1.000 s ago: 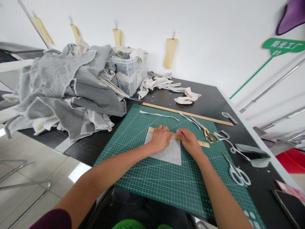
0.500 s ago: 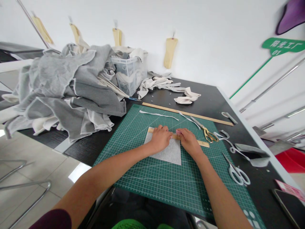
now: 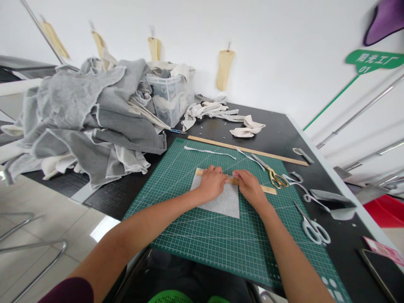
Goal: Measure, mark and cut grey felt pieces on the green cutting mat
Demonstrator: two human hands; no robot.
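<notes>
A square of grey fabric (image 3: 224, 204) lies on the green cutting mat (image 3: 192, 235) in front of me. Across its far part runs a short wooden ruler (image 3: 268, 190), its right end reaching past the cloth onto the mat. My left hand (image 3: 213, 182) is closed over the ruler's left half, fingers curled and pressing on it. Just to the right, my right hand (image 3: 250, 184) pinches the ruler near the cloth's right edge; its fingertips are partly hidden. The two hands are close together, with a little of the ruler showing between them.
Gold-handled scissors (image 3: 277, 178) and white-handled scissors (image 3: 315, 231) lie to the right. A long wooden ruler (image 3: 246, 150) spans the mat's far edge. Left stands a heap of grey fabric (image 3: 72, 101) beside a clear bin (image 3: 172, 94). A phone (image 3: 383, 269) sits at the right edge.
</notes>
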